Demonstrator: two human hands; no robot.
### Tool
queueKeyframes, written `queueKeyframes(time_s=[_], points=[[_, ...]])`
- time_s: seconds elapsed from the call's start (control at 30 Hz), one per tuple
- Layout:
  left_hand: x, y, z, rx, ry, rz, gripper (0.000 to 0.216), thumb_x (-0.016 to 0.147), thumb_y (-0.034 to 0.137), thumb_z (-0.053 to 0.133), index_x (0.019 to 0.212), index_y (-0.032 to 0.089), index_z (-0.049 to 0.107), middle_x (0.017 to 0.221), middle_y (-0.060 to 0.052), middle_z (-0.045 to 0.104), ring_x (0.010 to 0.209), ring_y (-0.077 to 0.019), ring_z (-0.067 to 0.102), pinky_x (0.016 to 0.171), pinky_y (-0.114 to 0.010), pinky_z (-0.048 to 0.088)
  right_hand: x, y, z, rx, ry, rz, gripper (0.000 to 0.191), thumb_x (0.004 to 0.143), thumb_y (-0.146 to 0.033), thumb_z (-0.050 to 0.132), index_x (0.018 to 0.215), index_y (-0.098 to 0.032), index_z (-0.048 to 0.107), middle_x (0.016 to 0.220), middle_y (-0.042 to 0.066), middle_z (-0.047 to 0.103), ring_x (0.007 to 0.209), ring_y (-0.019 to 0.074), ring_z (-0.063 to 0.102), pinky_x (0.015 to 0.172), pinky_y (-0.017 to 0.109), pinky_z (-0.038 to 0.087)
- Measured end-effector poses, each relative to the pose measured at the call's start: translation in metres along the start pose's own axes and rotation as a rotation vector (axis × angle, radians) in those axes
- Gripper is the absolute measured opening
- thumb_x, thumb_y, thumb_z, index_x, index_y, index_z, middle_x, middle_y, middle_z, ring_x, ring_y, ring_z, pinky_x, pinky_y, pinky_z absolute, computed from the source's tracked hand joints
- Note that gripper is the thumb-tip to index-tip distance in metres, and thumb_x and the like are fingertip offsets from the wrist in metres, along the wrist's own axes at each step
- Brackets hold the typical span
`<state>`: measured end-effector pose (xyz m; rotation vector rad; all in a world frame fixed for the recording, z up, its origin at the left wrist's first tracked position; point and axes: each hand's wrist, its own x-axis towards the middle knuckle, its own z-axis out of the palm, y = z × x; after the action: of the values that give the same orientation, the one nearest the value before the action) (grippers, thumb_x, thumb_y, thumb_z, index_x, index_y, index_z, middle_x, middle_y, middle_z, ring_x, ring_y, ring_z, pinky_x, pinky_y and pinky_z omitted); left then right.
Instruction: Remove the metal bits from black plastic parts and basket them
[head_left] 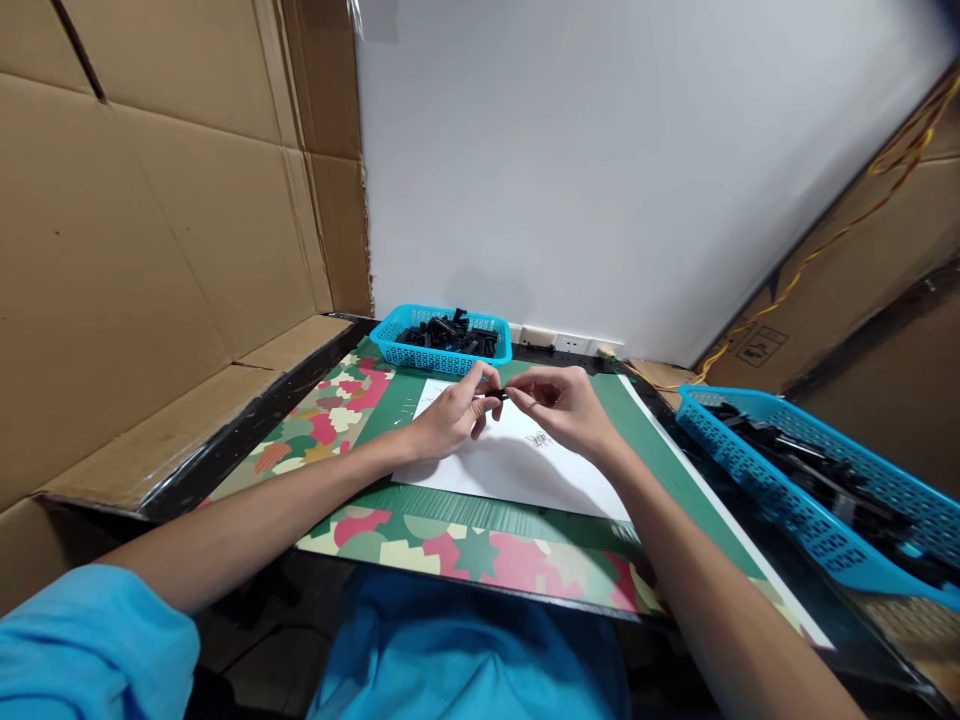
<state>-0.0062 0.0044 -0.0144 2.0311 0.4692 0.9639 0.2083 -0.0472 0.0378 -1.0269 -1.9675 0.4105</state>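
My left hand (454, 412) and my right hand (564, 405) meet above a white sheet of paper (517, 465) on a green cutting mat (487, 510). Both pinch a small black part (498, 395) between their fingertips, one from each side. A few tiny bits (538, 439) lie on the paper near my right hand; I cannot tell what they are.
A blue basket (442, 340) of small black parts stands at the back of the table. A larger blue basket (817, 480) with long black parts sits at the right. Cardboard walls stand left and right, a white wall behind. A camouflage-patterned sheet (330, 415) lies under the mat.
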Motion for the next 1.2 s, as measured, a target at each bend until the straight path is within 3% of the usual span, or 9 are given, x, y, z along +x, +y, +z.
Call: queueKeyframes(time_s=[0.33,0.53,0.93,1.2], points=[[-0.0004,-0.0003,-0.0014,0.047,-0.004,-0.002,0.011,0.108,0.032,0.046,0.114,0.025,0.040,0.090,0.002,0.060,0.058,-0.0094,0.054,0.058,-0.025,0.044,0.0016,-0.0024,-0.0022,0.102,-0.026,0.067,0.041,0.093,-0.053,0.075,0.083,-0.014,0.080,0.062,0.001,0.052,0.055,0.0103,0.030,0.048,0.030,0.022],[-0.0013,0.0027,-0.0020,0.060,-0.012,0.000,0.010,0.108,0.030,0.046,0.114,0.026,0.040,0.090,0.002,0.059,0.058,-0.0096,0.054,0.059,-0.026,0.044,0.0002,-0.0022,-0.0047,0.086,-0.075,0.101,0.043,0.097,-0.055,0.070,0.083,-0.015,0.080,0.061,0.000,0.048,0.055,0.0101,0.029,0.048,0.030,0.021],[-0.0020,0.0005,-0.0029,0.060,-0.043,-0.020,0.010,0.107,0.027,0.045,0.115,0.026,0.040,0.092,0.001,0.061,0.060,-0.0103,0.054,0.062,-0.027,0.045,0.0000,0.0015,-0.0054,-0.003,-0.076,0.018,0.038,0.098,-0.049,0.069,0.080,-0.017,0.078,0.060,-0.001,0.045,0.056,0.0110,0.030,0.050,0.030,0.023],[-0.0019,-0.0001,-0.0026,0.069,-0.026,-0.005,0.010,0.106,0.027,0.046,0.115,0.025,0.041,0.090,0.001,0.060,0.060,-0.0104,0.054,0.061,-0.026,0.044,-0.0010,0.0031,-0.0001,0.044,-0.025,0.056,0.036,0.097,-0.045,0.070,0.080,-0.014,0.080,0.058,-0.001,0.043,0.055,0.0105,0.029,0.048,0.030,0.020]])
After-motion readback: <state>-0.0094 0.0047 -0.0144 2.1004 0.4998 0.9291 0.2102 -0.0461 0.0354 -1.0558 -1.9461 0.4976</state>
